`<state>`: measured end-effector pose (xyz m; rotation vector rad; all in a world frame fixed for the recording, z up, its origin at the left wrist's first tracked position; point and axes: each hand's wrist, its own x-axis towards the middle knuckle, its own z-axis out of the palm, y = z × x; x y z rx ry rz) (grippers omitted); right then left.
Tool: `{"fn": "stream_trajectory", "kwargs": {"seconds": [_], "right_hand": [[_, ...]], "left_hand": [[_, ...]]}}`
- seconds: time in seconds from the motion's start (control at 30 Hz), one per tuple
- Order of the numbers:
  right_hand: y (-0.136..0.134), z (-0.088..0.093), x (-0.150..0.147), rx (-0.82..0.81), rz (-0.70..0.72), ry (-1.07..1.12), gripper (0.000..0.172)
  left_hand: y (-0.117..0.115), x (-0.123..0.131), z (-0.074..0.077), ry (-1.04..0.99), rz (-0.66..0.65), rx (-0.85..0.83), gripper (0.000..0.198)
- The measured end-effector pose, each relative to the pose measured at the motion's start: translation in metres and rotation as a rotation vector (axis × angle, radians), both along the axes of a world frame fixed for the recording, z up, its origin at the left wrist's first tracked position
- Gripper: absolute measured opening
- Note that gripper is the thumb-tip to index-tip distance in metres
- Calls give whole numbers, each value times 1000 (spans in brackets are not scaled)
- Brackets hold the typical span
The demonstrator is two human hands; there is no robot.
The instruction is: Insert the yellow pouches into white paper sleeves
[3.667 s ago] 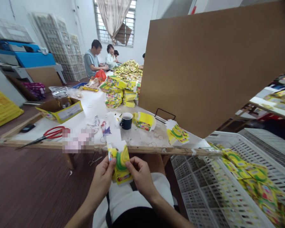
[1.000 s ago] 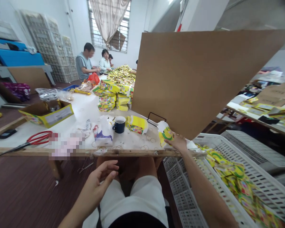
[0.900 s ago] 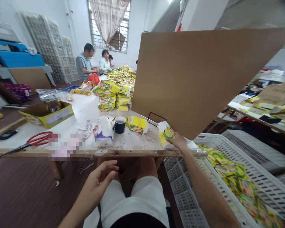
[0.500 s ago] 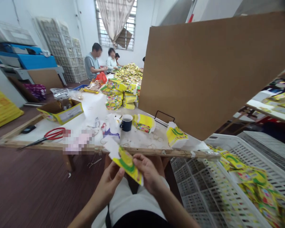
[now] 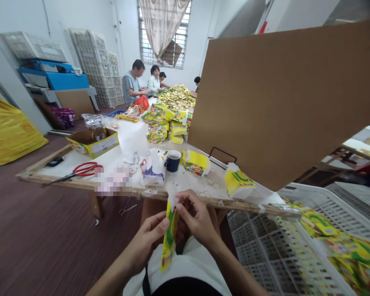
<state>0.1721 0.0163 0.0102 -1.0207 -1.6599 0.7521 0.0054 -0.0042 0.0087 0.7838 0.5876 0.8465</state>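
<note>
A flattened yellow and green printed carton [image 5: 170, 236] with a white flap stands nearly upright over my lap, just off the table's front edge. My left hand [image 5: 151, 234] grips its left side between thumb and fingers. At its upper right, by the white flap, my right hand [image 5: 195, 218] pinches it with thumb and fingertips. On the table [image 5: 132, 139] just beyond are a dark mug [image 5: 173, 161] with a white inside, an opened-up yellow carton [image 5: 195, 162] and another yellow carton [image 5: 239, 181] with white flaps.
Red-handled scissors [image 5: 75, 172] lie at the table's front left. A tall cardboard sheet [image 5: 274, 107] stands on the right. White crates [image 5: 259, 242] with yellow packets sit at my right. Stacked yellow cartons [image 5: 157, 129] and seated people [image 5: 132, 84] are farther back.
The carton has turned from slanting across my lap to nearly upright. My right hand has shifted up towards its white flap. The view has swung slightly left.
</note>
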Motion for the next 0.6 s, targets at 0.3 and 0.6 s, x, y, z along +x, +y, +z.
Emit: {"fn": "stream_trajectory", "kwargs": {"seconds": [0.3,0.6], "right_hand": [[-6,-3,-1,21,40,-39,14],[-15,-26,-9,-121,-115,114,38]], "left_hand": [[6,-1,2,56,43,-44,41],[9,0,-14,164,191,110,35]]}}
